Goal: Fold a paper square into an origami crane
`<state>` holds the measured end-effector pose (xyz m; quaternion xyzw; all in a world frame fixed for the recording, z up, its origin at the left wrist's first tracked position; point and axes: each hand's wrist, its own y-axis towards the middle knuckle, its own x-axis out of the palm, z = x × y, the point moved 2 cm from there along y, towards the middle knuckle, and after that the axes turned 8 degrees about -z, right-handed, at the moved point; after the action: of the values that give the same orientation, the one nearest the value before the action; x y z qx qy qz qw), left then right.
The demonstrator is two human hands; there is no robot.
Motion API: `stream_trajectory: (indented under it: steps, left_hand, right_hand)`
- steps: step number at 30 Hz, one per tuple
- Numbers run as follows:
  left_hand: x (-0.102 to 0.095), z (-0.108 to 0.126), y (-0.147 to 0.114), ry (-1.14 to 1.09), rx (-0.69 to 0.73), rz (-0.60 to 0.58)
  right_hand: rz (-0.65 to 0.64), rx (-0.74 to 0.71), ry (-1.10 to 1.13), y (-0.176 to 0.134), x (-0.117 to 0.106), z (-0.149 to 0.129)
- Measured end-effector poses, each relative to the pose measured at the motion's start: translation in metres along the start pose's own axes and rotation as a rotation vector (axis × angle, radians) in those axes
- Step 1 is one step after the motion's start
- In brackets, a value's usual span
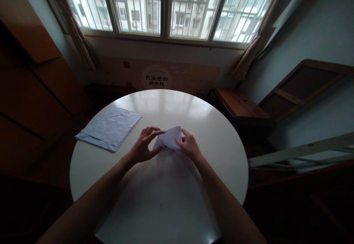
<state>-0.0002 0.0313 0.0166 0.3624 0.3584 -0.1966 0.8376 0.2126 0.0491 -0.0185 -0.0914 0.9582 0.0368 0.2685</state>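
A small folded piece of white paper (169, 137) is between my hands, just above the middle of the round table. My right hand (188, 144) pinches its right edge, thumb on the near face and fingers behind. At the paper's left side, my left hand (146, 144) has its fingertips on the upper edge and its thumb at the lower left corner, gripping it. The underside of the paper and some of the right fingers are hidden. To the left lies a stack of creased white paper sheets (110, 126), apart from both hands.
The white round table (221, 137) reflects light from the barred window (141, 8). Behind it stands a printed cardboard panel (188, 76). A low wooden bench (240, 104) is at the back right, and wooden cabinets (33, 89) stand at left.
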Motion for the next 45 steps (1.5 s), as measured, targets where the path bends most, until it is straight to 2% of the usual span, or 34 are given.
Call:
stream_trajectory:
  steps: [7, 11, 14, 18, 21, 25, 34, 45]
  left_hand:
    - [0.02, 0.008, 0.003, -0.044, 0.094, -0.137]
    - [0.019, 0.01, 0.003, -0.055, 0.106, -0.197]
    - [0.011, 0.007, 0.004, -0.014, 0.075, -0.138]
    - [-0.001, -0.001, 0.005, 0.141, -0.005, 0.022]
    - [-0.005, -0.006, 0.004, 0.277, -0.091, 0.115]
    - [-0.004, -0.008, 0.003, 0.325, -0.152, 0.149]
    - [-0.002, -0.002, 0.001, 0.36, -0.139, 0.14]
    - [0.004, 0.001, 0.002, 0.371, -0.165, 0.039]
  right_hand:
    - [0.136, 0.024, -0.111, -0.003, -0.004, -0.003]
    - [0.167, 0.034, -0.087, 0.0, -0.007, 0.004]
    - [0.196, 0.027, -0.094, 0.002, -0.01, 0.008]
    - [0.221, -0.052, -0.207, 0.001, -0.011, 0.008]
    - [0.163, -0.126, -0.352, -0.001, -0.006, 0.005]
    - [0.027, -0.185, -0.479, -0.005, 0.001, 0.0]
    - [-0.138, -0.155, -0.429, -0.01, -0.002, -0.011]
    - [-0.086, -0.119, -0.419, -0.008, 0.0, -0.007]
